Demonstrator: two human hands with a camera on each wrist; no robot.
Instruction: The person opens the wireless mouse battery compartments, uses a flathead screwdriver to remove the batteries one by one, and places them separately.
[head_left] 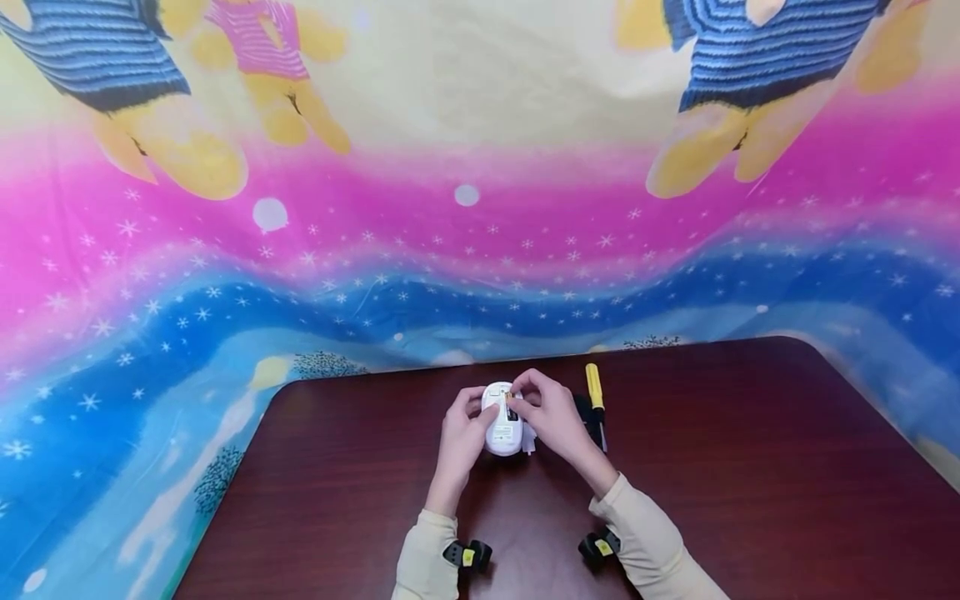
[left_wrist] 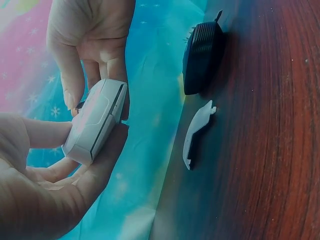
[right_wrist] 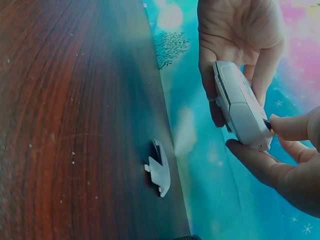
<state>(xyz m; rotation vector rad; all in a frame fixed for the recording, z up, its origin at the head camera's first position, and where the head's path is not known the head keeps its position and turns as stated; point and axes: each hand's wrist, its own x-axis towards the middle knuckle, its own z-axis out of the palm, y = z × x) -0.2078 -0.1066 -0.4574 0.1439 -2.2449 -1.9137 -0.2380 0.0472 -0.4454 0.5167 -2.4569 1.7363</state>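
Observation:
A white computer mouse (head_left: pixel 504 439) is held above the table with its underside and battery slot turned up. My left hand (head_left: pixel 462 433) grips it by the side, thumb on the underside, fingers round the body. At the slot's upper end, my right hand (head_left: pixel 551 417) pinches a battery (head_left: pixel 512 398) between thumb and fingers. Its coppery end shows by the fingertip in the left wrist view; how far it sits inside cannot be told. Below the mouse, the loose white battery cover (left_wrist: pixel 199 127) lies on the table, also seen in the right wrist view.
A yellow-handled screwdriver (head_left: pixel 594 385) lies right of my right hand, its shaft against a black object (left_wrist: pixel 202 60) with ribbed sides. The dark red wooden table (head_left: pixel 360 492) ends just beyond the hands. A printed cloth (head_left: pixel 465 242) hangs behind it.

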